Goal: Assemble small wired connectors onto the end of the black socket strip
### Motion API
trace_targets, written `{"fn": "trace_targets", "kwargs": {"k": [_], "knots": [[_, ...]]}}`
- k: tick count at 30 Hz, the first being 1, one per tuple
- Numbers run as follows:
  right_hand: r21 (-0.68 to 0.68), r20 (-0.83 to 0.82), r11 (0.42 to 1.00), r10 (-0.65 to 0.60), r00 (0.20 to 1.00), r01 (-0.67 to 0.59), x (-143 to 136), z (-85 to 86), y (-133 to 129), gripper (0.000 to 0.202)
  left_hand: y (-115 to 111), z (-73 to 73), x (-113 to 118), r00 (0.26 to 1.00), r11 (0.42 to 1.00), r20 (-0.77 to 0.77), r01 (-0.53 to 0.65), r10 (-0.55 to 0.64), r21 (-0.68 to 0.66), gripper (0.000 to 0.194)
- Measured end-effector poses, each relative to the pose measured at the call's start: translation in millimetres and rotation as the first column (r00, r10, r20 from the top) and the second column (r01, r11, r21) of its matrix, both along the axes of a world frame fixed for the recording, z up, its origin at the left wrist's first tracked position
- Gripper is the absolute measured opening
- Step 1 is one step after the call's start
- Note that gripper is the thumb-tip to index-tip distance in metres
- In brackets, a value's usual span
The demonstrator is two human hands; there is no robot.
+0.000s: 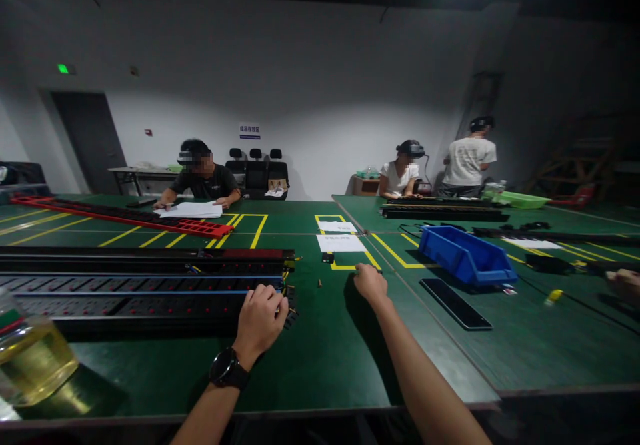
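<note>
My left hand (261, 317), with a black watch on its wrist, rests on the right end of a long black panel strip (170, 306). Its fingers curl down over that end, where loose wires and small black parts show. The panel has rows of red dots and a blue edge line. To the right, my right hand (371, 285) is closed above the green table, fingers bent and pointing away from me. Something small and dark shows beside its fingertips; what they hold is hidden. Between the hands lies a small brass-coloured piece (320, 284), and beyond it a small black block (327, 258).
A blue bin (465, 256) and a black phone (456, 304) lie to the right. A bottle of yellow liquid (37, 358) stands at the near left. A red frame (125, 216) lies farther back. Several people work around the table; another hand (625, 285) shows at the right edge.
</note>
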State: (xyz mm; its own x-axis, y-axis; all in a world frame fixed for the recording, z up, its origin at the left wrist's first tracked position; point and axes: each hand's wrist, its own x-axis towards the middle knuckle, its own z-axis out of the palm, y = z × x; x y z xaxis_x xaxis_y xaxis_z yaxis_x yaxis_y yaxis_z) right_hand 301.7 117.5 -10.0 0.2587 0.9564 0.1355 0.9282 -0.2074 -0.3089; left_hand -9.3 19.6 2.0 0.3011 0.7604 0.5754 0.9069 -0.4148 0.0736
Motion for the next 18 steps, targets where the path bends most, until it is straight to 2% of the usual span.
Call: {"fn": "trace_targets", "kwargs": {"k": [4, 9, 15, 18], "knots": [[0.06, -0.061, 0.998, 0.035, 0.997, -0.032, -2, 0.5, 4, 0.044, 1, -1.0, 0, 1.0, 1.0, 0.002, -0.001, 0.001, 0.007, 0.036], [0.079, -0.047, 0.997, 0.028, 0.998, -0.024, -4, 0.8, 5, 0.044, 1, -1.9, 0, 1.0, 1.0, 0.015, 0.003, -0.003, 0.009, 0.035], [0.014, 0.102, 0.979, 0.199, 0.975, -0.201, -10, -0.4, -1, 0.04, 1, -2.1, -1, 1.0, 1.0, 0.015, -0.001, 0.001, 0.005, 0.035], [0.016, 0.199, 0.967, 0.245, 0.949, -0.253, -11, -0.1, -2, 0.033, 0, -1.3, 0, 1.0, 1.0, 0.023, -0.006, 0.007, -0.009, 0.035]]}}
